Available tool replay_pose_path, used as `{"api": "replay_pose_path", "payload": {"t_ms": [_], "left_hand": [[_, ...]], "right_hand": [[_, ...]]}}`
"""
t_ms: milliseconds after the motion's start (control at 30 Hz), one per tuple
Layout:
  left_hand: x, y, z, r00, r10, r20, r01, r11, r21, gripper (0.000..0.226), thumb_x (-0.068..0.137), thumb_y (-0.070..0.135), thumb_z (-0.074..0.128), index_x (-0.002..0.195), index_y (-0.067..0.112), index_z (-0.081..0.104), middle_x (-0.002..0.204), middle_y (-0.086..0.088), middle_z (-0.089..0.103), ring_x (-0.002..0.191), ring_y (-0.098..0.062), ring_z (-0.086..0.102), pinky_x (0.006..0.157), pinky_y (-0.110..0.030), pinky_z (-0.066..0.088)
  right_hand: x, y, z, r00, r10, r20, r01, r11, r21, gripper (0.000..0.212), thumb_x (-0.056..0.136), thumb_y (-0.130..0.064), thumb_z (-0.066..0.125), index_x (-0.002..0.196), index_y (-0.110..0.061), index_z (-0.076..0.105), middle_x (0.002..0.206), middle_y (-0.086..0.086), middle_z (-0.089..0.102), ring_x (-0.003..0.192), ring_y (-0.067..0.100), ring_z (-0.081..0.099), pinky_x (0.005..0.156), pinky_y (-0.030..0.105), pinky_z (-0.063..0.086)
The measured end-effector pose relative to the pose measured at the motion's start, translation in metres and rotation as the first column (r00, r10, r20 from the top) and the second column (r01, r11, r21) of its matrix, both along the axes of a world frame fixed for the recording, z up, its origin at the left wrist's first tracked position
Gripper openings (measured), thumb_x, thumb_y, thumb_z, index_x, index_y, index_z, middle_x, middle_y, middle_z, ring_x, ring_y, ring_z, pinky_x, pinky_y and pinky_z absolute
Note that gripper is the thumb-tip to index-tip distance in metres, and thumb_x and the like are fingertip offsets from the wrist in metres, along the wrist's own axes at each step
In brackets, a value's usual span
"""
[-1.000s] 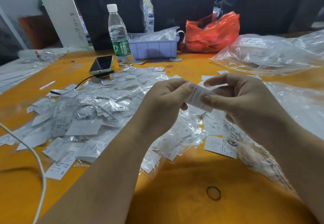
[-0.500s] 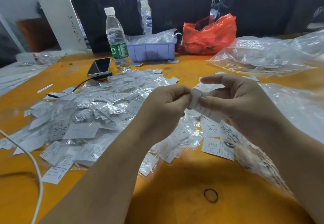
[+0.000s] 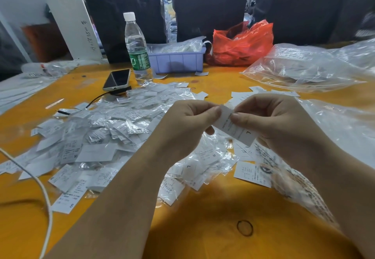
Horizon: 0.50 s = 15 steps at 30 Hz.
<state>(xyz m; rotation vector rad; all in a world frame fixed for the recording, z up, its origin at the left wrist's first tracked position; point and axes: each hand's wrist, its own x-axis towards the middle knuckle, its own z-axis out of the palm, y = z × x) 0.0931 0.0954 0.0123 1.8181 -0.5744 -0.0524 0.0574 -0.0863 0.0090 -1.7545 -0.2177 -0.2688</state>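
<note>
A small paper label (image 3: 233, 130) is held above the pile of labels (image 3: 113, 129) on the table (image 3: 203, 228), its upper end pinched by the left hand (image 3: 188, 125) and its middle by the right hand (image 3: 280, 125). Light, thin and easily creased, it is best taken gently by the edges. Since a second ago, more of its lower end, marked L, has been bared.

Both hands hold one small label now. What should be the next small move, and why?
Probably the right hand should lay the label marked L on the loose labels just below it, while the left hand lets go: both hands pinch it in the air, and it looks unwrapped.
</note>
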Motion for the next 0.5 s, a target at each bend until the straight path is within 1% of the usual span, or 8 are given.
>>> {"api": "replay_pose_path", "payload": {"t_ms": [67, 167, 267, 333, 367, 433, 467, 500], "left_hand": [[-0.001, -0.001, -0.001, 0.999, -0.042, -0.024, 0.042, 0.999, 0.01, 0.02, 0.091, 0.031, 0.062, 0.104, 0.022, 0.073, 0.077, 0.001, 0.066, 0.066, -0.005, 0.056, 0.055, -0.012, 0.041], [-0.002, -0.002, -0.002, 1.0, -0.02, 0.016, 0.019, 0.998, 0.067, 0.009, 0.09, 0.019, 0.067, 0.095, 0.015, 0.073, 0.078, 0.001, 0.066, 0.065, -0.006, 0.056, 0.053, -0.01, 0.04], [0.003, 0.002, -0.002, 0.994, 0.111, -0.007, -0.11, 0.989, 0.099, 0.011, 0.089, 0.011, 0.062, 0.086, 0.017, 0.071, 0.072, 0.004, 0.065, 0.056, -0.001, 0.053, 0.049, -0.01, 0.039], [0.007, 0.006, -0.004, 0.968, 0.252, -0.001, -0.247, 0.949, 0.195, 0.013, 0.088, 0.015, 0.06, 0.082, 0.023, 0.069, 0.074, 0.006, 0.067, 0.052, -0.001, 0.051, 0.048, -0.016, 0.041], [0.009, 0.008, -0.005, 0.944, 0.329, 0.03, -0.324, 0.906, 0.273, 0.012, 0.088, 0.02, 0.059, 0.082, 0.025, 0.068, 0.077, 0.006, 0.067, 0.055, -0.003, 0.054, 0.05, -0.02, 0.043], [0.011, 0.011, -0.008, 0.893, 0.436, 0.113, -0.438, 0.783, 0.441, 0.01, 0.087, 0.026, 0.057, 0.092, 0.028, 0.065, 0.09, 0.005, 0.067, 0.076, -0.011, 0.061, 0.064, -0.028, 0.051], [0.011, 0.012, -0.01, 0.873, 0.455, 0.176, -0.472, 0.694, 0.543, 0.019, 0.086, 0.029, 0.058, 0.104, 0.03, 0.063, 0.104, 0.003, 0.064, 0.093, -0.017, 0.06, 0.077, -0.034, 0.053], [0.011, 0.012, -0.012, 0.859, 0.45, 0.245, -0.494, 0.599, 0.63, 0.034, 0.085, 0.031, 0.061, 0.119, 0.029, 0.058, 0.118, 0.001, 0.057, 0.11, -0.021, 0.053, 0.089, -0.037, 0.049]], "right_hand": [[0.0, 0.001, -0.001, 1.0, -0.001, 0.011, 0.001, 1.0, -0.012, 0.008, 0.078, -0.013, 0.077, 0.079, -0.007, 0.072, 0.062, -0.001, 0.064, 0.043, 0.001, 0.051, 0.043, 0.008, 0.035], [0.0, 0.0, -0.002, 1.0, -0.017, 0.001, 0.017, 0.998, -0.056, 0.007, 0.078, -0.017, 0.076, 0.079, -0.01, 0.073, 0.061, -0.003, 0.065, 0.043, 0.0, 0.051, 0.042, 0.008, 0.034], [0.001, -0.002, -0.002, 0.997, -0.026, -0.074, 0.016, 0.991, -0.13, 0.004, 0.082, -0.016, 0.074, 0.086, -0.013, 0.074, 0.066, -0.004, 0.07, 0.044, -0.002, 0.055, 0.044, 0.008, 0.037], [0.003, -0.005, -0.003, 0.989, -0.085, -0.121, 0.053, 0.968, -0.245, 0.007, 0.083, -0.018, 0.074, 0.089, -0.021, 0.074, 0.076, -0.007, 0.074, 0.061, 0.0, 0.065, 0.059, 0.014, 0.046], [0.003, -0.007, -0.003, 0.982, -0.129, -0.141, 0.077, 0.942, -0.327, 0.01, 0.082, -0.02, 0.075, 0.09, -0.024, 0.073, 0.08, -0.009, 0.074, 0.071, 0.001, 0.067, 0.065, 0.017, 0.047], [0.005, -0.01, -0.005, 0.959, -0.208, -0.19, 0.094, 0.871, -0.483, 0.013, 0.081, -0.022, 0.076, 0.092, -0.027, 0.071, 0.086, -0.011, 0.071, 0.079, 0.002, 0.065, 0.064, 0.019, 0.044], [0.006, -0.012, -0.006, 0.946, -0.242, -0.217, 0.089, 0.834, -0.544, 0.014, 0.082, -0.023, 0.076, 0.094, -0.027, 0.07, 0.089, -0.01, 0.069, 0.08, 0.003, 0.064, 0.062, 0.019, 0.043], [0.007, -0.014, -0.007, 0.931, -0.274, -0.24, 0.083, 0.801, -0.593, 0.016, 0.082, -0.023, 0.075, 0.096, -0.026, 0.068, 0.091, -0.009, 0.068, 0.081, 0.005, 0.063, 0.061, 0.02, 0.044]]}}
